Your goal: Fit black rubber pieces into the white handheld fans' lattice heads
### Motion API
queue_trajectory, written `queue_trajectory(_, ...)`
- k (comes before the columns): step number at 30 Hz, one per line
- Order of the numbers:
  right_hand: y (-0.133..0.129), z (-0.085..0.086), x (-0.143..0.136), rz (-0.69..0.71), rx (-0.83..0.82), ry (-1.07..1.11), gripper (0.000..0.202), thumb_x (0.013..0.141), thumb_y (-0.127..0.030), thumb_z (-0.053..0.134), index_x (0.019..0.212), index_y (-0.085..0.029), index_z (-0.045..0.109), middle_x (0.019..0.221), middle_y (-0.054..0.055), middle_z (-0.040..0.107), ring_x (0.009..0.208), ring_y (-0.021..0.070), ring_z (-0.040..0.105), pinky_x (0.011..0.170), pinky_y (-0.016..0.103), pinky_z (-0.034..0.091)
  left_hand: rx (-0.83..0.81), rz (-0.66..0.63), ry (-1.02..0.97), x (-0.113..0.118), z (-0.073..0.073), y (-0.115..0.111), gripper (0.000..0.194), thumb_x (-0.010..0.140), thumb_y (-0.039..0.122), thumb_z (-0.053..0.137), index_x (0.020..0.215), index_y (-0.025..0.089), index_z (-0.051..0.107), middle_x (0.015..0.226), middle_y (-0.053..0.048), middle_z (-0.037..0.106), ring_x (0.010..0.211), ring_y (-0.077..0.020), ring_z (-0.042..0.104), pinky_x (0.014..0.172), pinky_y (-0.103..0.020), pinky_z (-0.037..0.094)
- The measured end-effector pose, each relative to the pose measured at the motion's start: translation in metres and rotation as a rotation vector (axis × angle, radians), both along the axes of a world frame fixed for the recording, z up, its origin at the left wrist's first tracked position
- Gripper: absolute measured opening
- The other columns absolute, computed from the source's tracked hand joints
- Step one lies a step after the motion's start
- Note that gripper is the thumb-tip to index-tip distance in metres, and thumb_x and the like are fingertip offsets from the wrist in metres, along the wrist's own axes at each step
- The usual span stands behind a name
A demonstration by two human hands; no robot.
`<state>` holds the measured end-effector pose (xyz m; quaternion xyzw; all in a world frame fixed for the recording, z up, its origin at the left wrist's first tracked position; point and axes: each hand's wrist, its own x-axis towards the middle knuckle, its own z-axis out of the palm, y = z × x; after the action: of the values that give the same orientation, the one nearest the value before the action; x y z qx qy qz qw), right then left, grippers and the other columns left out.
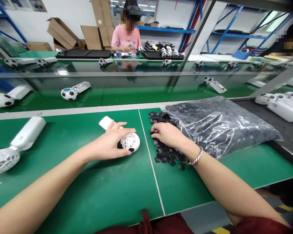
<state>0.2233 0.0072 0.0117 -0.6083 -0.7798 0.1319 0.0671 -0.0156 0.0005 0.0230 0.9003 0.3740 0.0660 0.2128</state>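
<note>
My left hand is curled around the ball-shaped head of a white handheld fan, thumb and fingers on either side of it. The head has an open lattice like a soccer ball, with a black patch low on it. The fan's white handle lies behind my fingers, partly hidden. At the loose pile of small black plastic pieces, my right hand has its fingertips pinched on a black piece, mostly covered by the fingers. A large clear bag full of such pieces lies just right of that hand.
Another white fan lies at the left. Beyond the bench edge, a green conveyor carries several soccer-ball fans. A dark tray with more fans stands at the right. Across the line sits a person in a pink shirt.
</note>
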Motion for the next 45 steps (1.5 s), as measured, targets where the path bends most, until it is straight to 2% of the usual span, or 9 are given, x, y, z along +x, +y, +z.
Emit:
queue_trajectory(5,-0.002,-0.002,-0.005,0.09,-0.023,0.119,0.012,0.073,-0.015,0.061,0.083,-0.02,0.067,0.077,0.003,0.069,0.072,0.0165,0.062,0.069,0.027,0.045,0.017,0.175,-0.009,0.007,-0.009,-0.016,0.07,0.067,0.041,0.064,0.13,0.027,0.036,0.145,-0.008,0.019,0.132,-0.0377,0.007,0.101,-0.059,0.019)
queue_trajectory(9,-0.01,0.009,-0.01,0.174,-0.017,0.246,0.018,0.076,-0.013,0.058,0.091,-0.02,0.066,0.083,0.002,0.068,0.077,0.0153,0.062,0.072,0.027,0.046,-0.063,0.098,-0.124,0.009,-0.015,-0.015,0.057,0.072,0.026,0.057,0.126,0.022,0.037,0.138,-0.006,0.034,0.134,-0.0285,0.005,0.106,-0.049,0.023)
queue_trajectory(14,-0.019,0.014,-0.016,0.322,-0.118,0.532,0.016,0.083,-0.015,0.048,0.089,-0.019,0.062,0.08,0.0,0.066,0.068,0.0104,0.06,0.067,0.023,0.046,-0.113,0.033,-0.208,0.002,-0.012,0.0,0.058,0.068,0.011,0.049,0.124,0.023,0.038,0.139,-0.004,0.034,0.134,-0.0238,0.011,0.108,-0.048,0.018)
queue_trajectory(17,-0.021,0.01,-0.019,0.317,-0.134,0.624,0.014,0.085,-0.018,0.045,0.092,-0.02,0.057,0.08,0.0,0.065,0.068,0.0103,0.06,0.065,0.024,0.047,-0.121,0.042,-0.223,0.001,-0.012,0.002,0.059,0.066,0.009,0.048,0.122,0.023,0.04,0.137,-0.003,0.036,0.134,-0.0247,0.013,0.107,-0.049,0.019)
queue_trajectory(21,-0.021,0.004,-0.024,0.336,0.081,0.596,0.005,0.08,-0.02,0.055,0.08,-0.02,0.06,0.085,0.001,0.062,0.082,0.0134,0.056,0.078,0.029,0.043,-0.105,0.053,-0.241,0.003,-0.014,-0.001,0.057,0.066,0.01,0.049,0.121,0.022,0.04,0.136,-0.004,0.038,0.134,-0.0245,0.014,0.108,-0.047,0.02)
queue_trajectory(27,-0.021,-0.007,-0.035,0.262,-0.147,0.841,0.003,0.077,-0.019,0.057,0.079,-0.017,0.058,0.075,-0.001,0.06,0.07,0.0107,0.055,0.068,0.024,0.045,-0.117,0.099,-0.23,0.008,-0.013,-0.004,0.052,0.07,0.021,0.057,0.12,0.021,0.041,0.134,-0.004,0.04,0.134,-0.0251,0.012,0.108,-0.045,0.019)
queue_trajectory(36,-0.014,-0.015,-0.045,0.138,-0.25,0.934,0.01,0.068,-0.019,0.065,0.067,-0.015,0.056,0.062,-0.004,0.055,0.056,0.0074,0.047,0.055,0.021,0.039,-0.126,0.124,-0.281,0.01,-0.014,-0.005,0.039,0.077,0.024,0.051,0.115,0.022,0.043,0.131,-0.003,0.043,0.134,-0.0247,0.011,0.108,-0.044,0.02)
queue_trajectory(42,-0.009,-0.015,-0.047,0.096,-0.287,0.887,0.018,0.064,-0.02,0.069,0.063,-0.015,0.052,0.057,-0.006,0.051,0.049,0.0052,0.039,0.048,0.019,0.032,-0.138,0.107,-0.292,0.013,-0.01,-0.006,0.031,0.076,0.021,0.048,0.107,0.022,0.047,0.128,-0.004,0.045,0.134,-0.0245,0.012,0.107,-0.046,0.02)
queue_trajectory(45,-0.005,-0.012,-0.036,0.134,-0.215,0.714,0.02,0.065,-0.027,0.07,0.07,-0.016,0.054,0.064,-0.004,0.054,0.056,0.0071,0.045,0.053,0.02,0.035,-0.147,0.094,-0.285,0.012,-0.01,-0.005,0.033,0.075,0.021,0.05,0.108,0.023,0.047,0.129,-0.005,0.044,0.134,-0.0257,0.014,0.106,-0.049,0.02)
